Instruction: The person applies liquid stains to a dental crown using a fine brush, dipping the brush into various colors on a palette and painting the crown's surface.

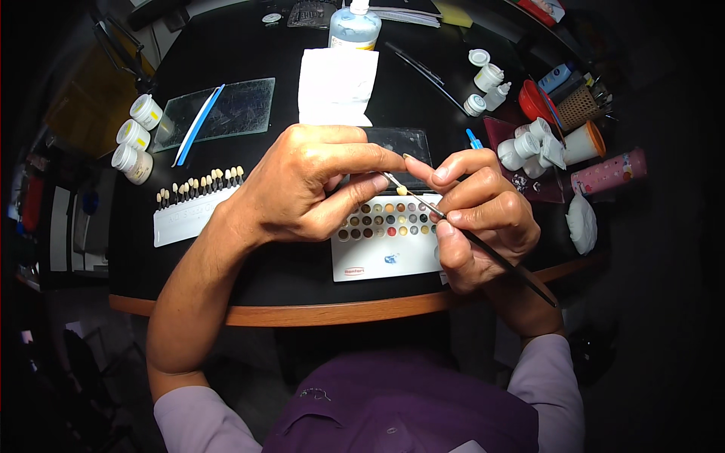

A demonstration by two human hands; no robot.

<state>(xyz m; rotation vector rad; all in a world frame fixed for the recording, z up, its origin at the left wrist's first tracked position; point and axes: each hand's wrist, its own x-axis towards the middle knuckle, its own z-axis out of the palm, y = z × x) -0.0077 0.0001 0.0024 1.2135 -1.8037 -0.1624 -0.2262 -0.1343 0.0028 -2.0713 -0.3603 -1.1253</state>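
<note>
My left hand (302, 181) is closed, thumb and forefinger pinching a thin metal holder (390, 178). A small cream-yellow tooth crown (402, 191) sits at the holder's tip; how it is fixed there is too small to tell. In my right hand (487, 204) a fine brush with a dark handle (507, 264) is gripped, its tip pointing up-left at the crown. Whether the bristles touch the crown I cannot tell. Beneath both hands lies a white palette (377, 266) with rows of coloured wells and a blue smear, its upper part partly hidden.
A tooth shade guide (198, 204) and white jars (134, 136) stand at left, near a glass slab (242, 106). Behind my hands are white paper (336, 87) and a bottle (355, 29). More jars (519, 151) and a red bowl (531, 100) crowd the right. A wooden edge (340, 312) borders the table.
</note>
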